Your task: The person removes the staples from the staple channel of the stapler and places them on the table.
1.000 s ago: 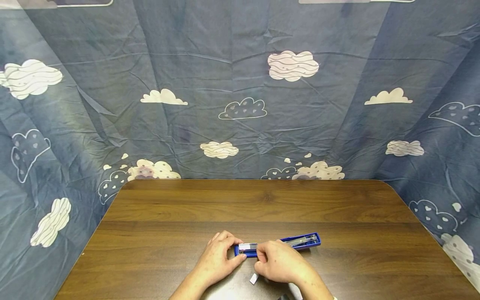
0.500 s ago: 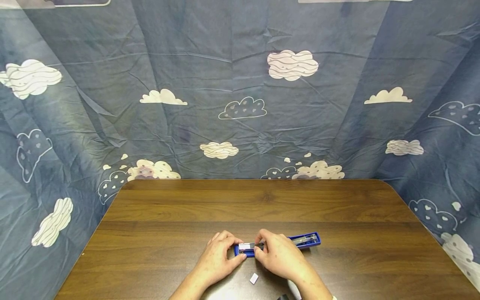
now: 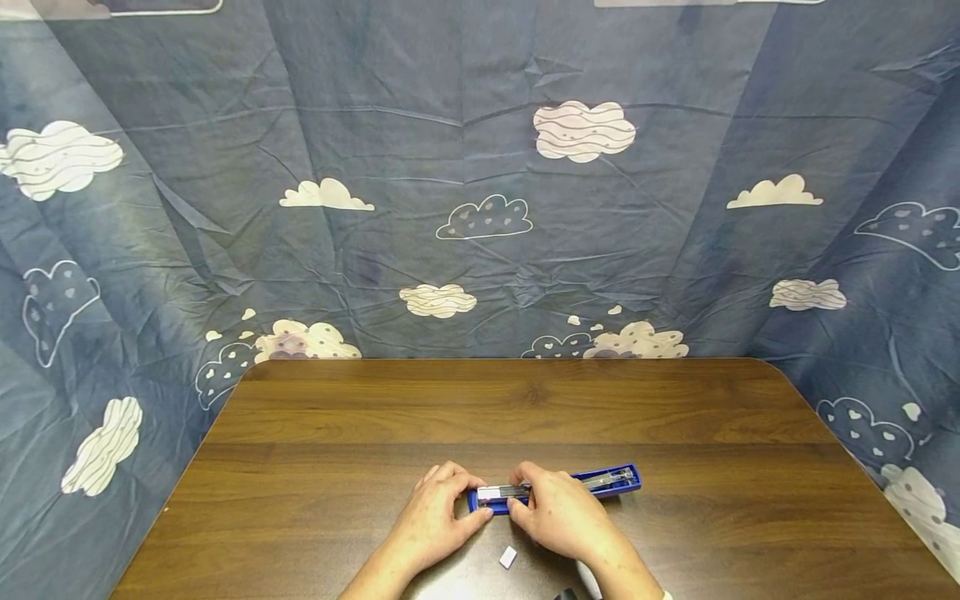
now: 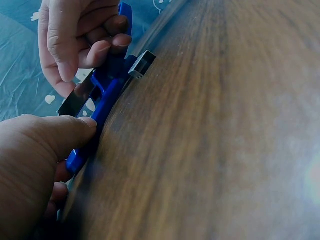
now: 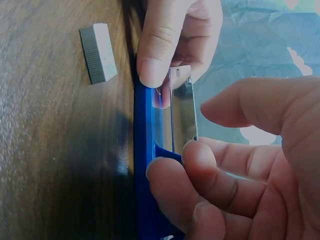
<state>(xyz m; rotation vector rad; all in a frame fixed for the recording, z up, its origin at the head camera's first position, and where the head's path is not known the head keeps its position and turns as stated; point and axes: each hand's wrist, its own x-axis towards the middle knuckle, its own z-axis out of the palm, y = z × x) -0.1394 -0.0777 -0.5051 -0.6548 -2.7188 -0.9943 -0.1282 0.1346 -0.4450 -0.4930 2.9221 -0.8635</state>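
Note:
A blue stapler [image 3: 628, 480] lies opened out flat on the table, its metal magazine [image 3: 489, 493] showing between the hands. My left hand [image 3: 435, 521] holds the stapler's left end, the thumb on its near side. My right hand [image 3: 562, 512] is at the middle of the stapler, fingers curled about the magazine. In the right wrist view, fingertips [image 5: 197, 155] of that hand meet the magazine's end, while one digit stands a little off its edge. A short strip of staples [image 5: 98, 54] lies on the table beside the stapler, apart from both hands.
The wooden table [image 3: 337, 425] has a curtain with cloud prints [image 3: 390, 250] behind it and at both sides. A dark object [image 3: 566, 594] is partly in view at the bottom edge, by the right forearm.
My right hand has loosened from a tighter curl and shifted slightly up, uncovering the whole staple strip on the table. My left hand has stayed on the stapler's end.

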